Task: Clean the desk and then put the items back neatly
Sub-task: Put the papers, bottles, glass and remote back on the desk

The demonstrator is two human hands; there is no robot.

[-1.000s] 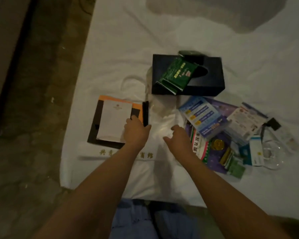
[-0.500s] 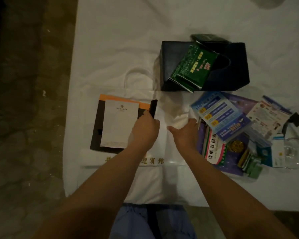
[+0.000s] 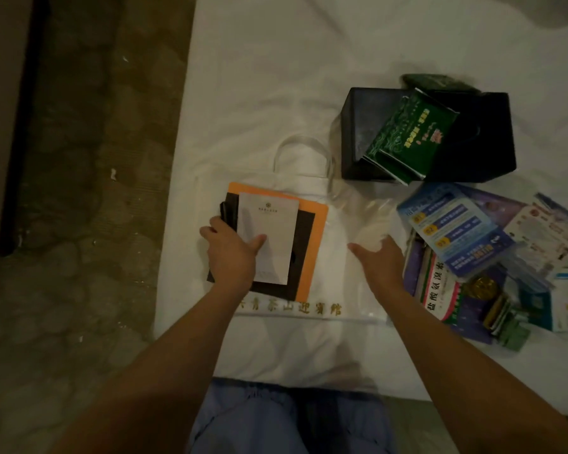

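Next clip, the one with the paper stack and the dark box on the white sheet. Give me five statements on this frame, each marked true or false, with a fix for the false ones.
1. The left hand rests on the paper stack. True.
2. The white sheet of paper lies at the bottom of that stack. False: it lies on top, above the dark sheet and the orange sheet.
3. The right hand grips the gold coin. False: it is open and apart from the coin.
4. A green packet lies on the dark box. True.
5. The white bag's handle lies near the person's knees. False: it lies on the far side, beside the box.
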